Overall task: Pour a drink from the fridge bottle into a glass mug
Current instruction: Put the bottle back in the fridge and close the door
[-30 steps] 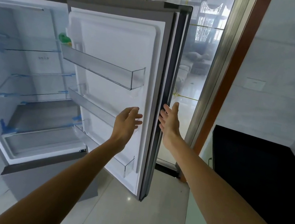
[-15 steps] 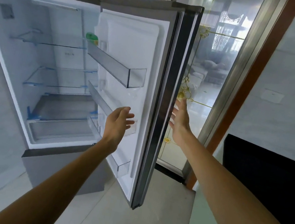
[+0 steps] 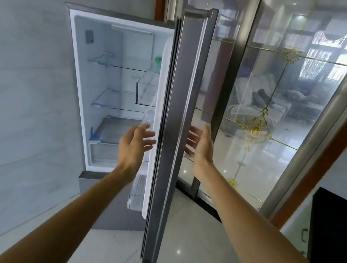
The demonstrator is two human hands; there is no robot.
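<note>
Your left hand (image 3: 137, 142) and right hand (image 3: 201, 146), both spread and empty, flank the fridge door (image 3: 173, 131) edge-on, while what looks like the green-capped bottle (image 3: 158, 63) stands in the door's upper rack, within reach.

Home kitchen: open fridge (image 3: 110, 87), tiled floor (image 3: 190, 238), glass sliding door (image 3: 288, 105).

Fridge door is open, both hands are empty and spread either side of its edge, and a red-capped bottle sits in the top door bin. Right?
One slip: the bottle's cap is green, not red, as the head view shows. The rest holds: fridge door open, left hand and right hand empty, either side of its edge.
</note>
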